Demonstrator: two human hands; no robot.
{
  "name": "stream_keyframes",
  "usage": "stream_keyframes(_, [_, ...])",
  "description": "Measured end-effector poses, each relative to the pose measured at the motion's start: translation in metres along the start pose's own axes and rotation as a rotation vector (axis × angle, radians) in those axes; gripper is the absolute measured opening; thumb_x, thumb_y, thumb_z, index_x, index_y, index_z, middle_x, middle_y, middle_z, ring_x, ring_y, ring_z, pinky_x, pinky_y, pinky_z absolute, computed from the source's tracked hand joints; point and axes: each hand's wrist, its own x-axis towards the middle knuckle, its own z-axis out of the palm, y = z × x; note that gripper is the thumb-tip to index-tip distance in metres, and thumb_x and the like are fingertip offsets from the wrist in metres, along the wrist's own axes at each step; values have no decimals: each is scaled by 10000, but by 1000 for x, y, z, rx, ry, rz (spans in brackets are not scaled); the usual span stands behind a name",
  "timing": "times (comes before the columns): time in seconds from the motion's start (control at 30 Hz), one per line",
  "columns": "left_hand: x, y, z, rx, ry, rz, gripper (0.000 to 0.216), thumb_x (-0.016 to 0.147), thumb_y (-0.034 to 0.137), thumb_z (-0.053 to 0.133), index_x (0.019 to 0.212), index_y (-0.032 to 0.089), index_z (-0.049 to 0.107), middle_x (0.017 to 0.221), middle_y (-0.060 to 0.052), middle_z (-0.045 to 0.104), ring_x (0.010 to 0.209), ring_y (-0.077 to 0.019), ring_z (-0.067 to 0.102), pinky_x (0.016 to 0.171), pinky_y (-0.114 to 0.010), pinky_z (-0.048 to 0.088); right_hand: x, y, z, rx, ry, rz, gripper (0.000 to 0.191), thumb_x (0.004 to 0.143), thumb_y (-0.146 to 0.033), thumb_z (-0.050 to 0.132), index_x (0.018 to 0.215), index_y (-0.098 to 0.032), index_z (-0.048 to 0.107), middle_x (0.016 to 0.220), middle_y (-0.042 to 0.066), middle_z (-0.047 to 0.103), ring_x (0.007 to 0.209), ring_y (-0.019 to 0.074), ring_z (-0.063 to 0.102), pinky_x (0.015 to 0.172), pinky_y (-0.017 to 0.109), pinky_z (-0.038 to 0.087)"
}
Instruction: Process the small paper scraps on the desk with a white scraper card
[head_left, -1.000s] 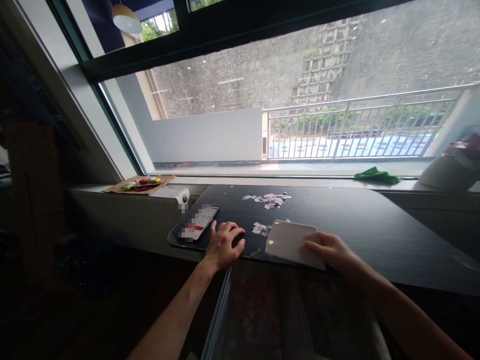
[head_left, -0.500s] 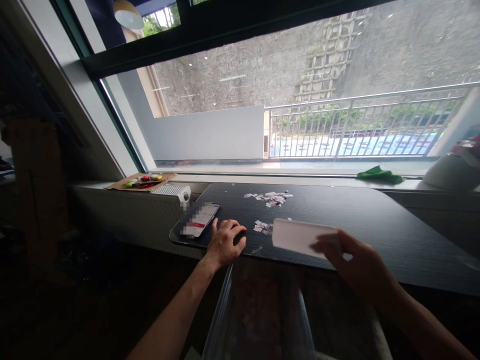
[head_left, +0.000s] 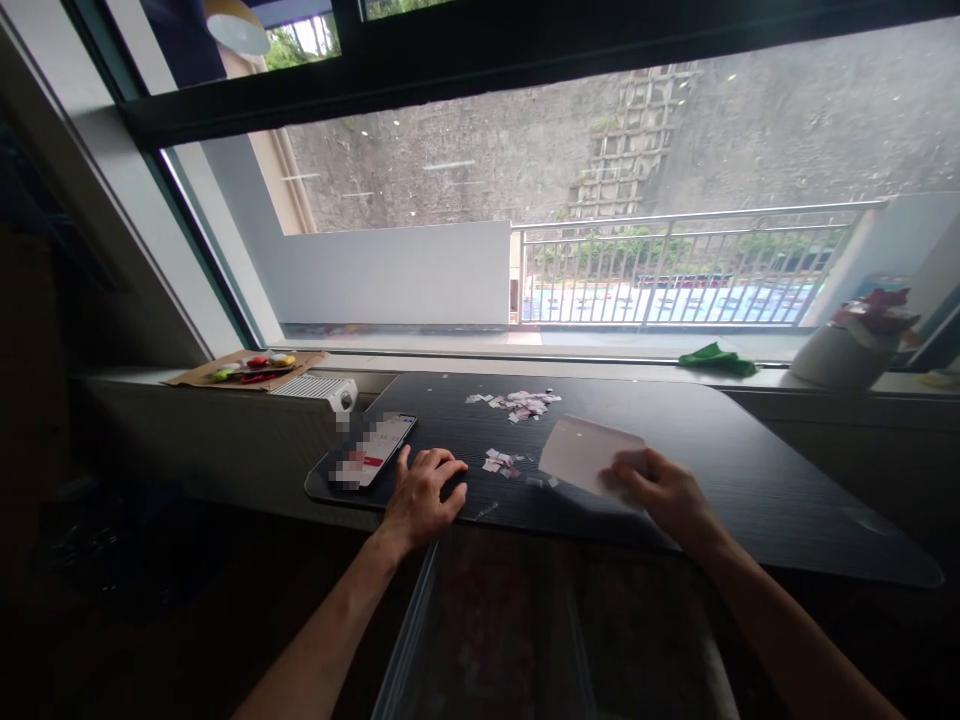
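1. The card (head_left: 585, 455) is pale, thin, plain and four-cornered. It's tilted above the near-middle of the table (head_left: 757, 490); I can't tell whether its lower edge touches.
2. The right hand (head_left: 664, 490), at the table's near edge, pinches the card's right end between thumb and fingers, covering that corner. The fingertips are blurred.
3. The left hand (head_left: 424, 500) rests on the table left of the middle, fingers loosely bent and apart, gripping nothing I can see.
4. Loose bits (head_left: 553, 482) lie by the card's lower left corner, near the table's front; the small pile (head_left: 496, 461) of pale, printed scraps sits between them and the left hand.
5. The phone (head_left: 382, 447) lies screen up at the table's left end.
6. The big pile (head_left: 525, 404) spreads towards the table's far edge.
7. Past the table, on the sill, are a crumpled green cloth (head_left: 716, 358) and, further right, a whitish pot (head_left: 840, 350).
8. A moment ago the card sat further left over the table, covering the loose bits; now they show. The left hand hasn't moved from beside the phone.
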Motion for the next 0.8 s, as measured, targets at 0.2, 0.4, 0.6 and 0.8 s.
stream_keyframes(0.2, [0,0,1,-3,9,3,211,819,274,547,996,262,661,1027,-30,641,1032,-246,591,1126,-647,158,20,-8,5,38,87,16,299,620,-445,660,771,-187,656,686,32,690,649,205,642,544,294,495])
stream_keyframes(0.4, [0,0,0,-13,10,8,212,822,274,543,999,260,659,1030,-33,637,1033,-245,587,1123,-653,151,10,-14,22,133,-60,26,306,607,-431,663,789,-186,670,731,45,741,655,204,690,564,291,541])
stream_keyframes(0.6, [0,1,0,-14,1,-1,215,825,270,542,1006,251,656,1038,-34,635,1043,-238,579,1126,-646,131,-2,-10,-16,74,4,102,236,645,-358,704,810,-188,706,698,24,732,626,186,679,526,254,517])
stream_keyframes(0.8, [0,3,-2,-11,2,-11,210,815,261,548,990,257,663,1028,-29,637,1027,-244,588,1127,-646,146,-16,-3,-7,122,-84,153,207,622,-334,721,763,-183,715,699,40,749,632,219,698,559,300,556])
